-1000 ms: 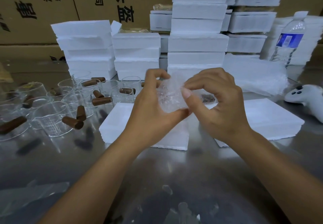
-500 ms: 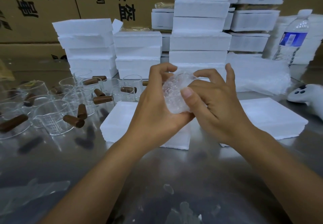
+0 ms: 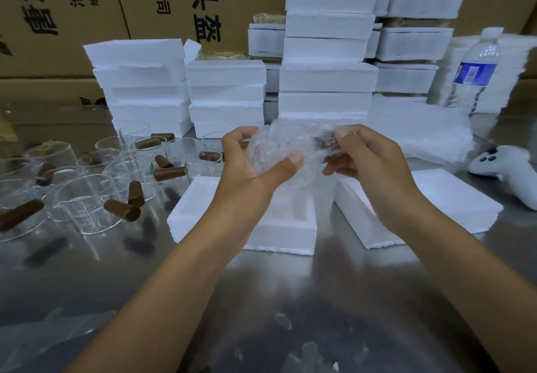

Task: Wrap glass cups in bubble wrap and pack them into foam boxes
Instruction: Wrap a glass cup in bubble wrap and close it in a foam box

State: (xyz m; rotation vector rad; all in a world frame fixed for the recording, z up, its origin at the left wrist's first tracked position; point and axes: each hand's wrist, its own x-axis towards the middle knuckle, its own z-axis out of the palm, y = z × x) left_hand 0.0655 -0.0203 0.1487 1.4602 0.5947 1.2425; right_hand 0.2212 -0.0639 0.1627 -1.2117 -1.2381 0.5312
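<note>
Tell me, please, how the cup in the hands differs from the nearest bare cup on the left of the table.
The held cup is bundled in bubble wrap; the bare cup is uncovered, clear glass. The held cup is gripped by the left hand and the right hand over the open foam box; the bare cup stands on the table. Both have a brown handle.

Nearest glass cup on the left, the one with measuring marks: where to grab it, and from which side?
Take the brown handle, coming from the right-front. It juts sideways off the glass cup over the steel table, while neighbouring cups crowd its rear and left. Likely a surer hold than the slick wall.
</note>
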